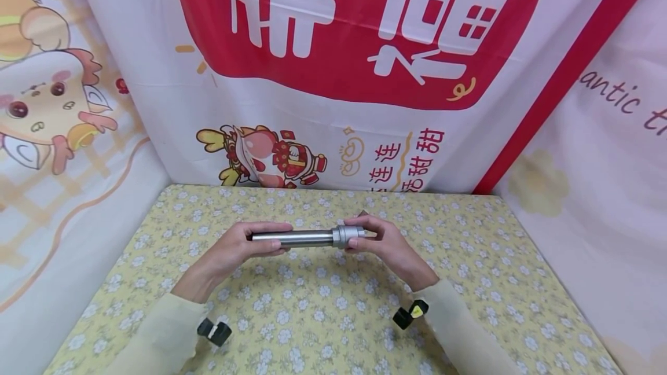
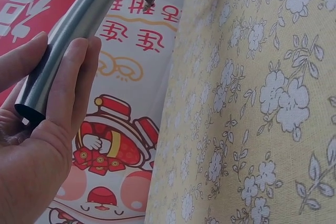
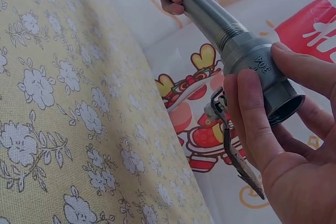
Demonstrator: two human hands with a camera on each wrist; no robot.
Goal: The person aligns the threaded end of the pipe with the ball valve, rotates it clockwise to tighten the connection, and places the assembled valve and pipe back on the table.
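A steel pipe [image 1: 306, 238] lies level above the table, joined by its threaded end to a ball valve [image 1: 341, 236]. My left hand [image 1: 246, 244] grips the pipe near its free end, thumb on one side and fingers on the other; the open bore shows in the left wrist view. With thumb and fingers my right hand [image 1: 379, 240] holds the valve body. In the right wrist view "304" stands on the valve [image 3: 262, 69], some thread shows on the pipe [image 3: 202, 11] beside it, and a flat lever handle [image 3: 233, 153] sticks out from the valve's side.
A table with a yellow flowered cloth [image 1: 312, 317] lies under both hands. White printed cloth hangings [image 1: 323, 114] stand behind it and at the left and right sides. Black straps with small buckles [image 1: 213, 331] are on both sleeves.
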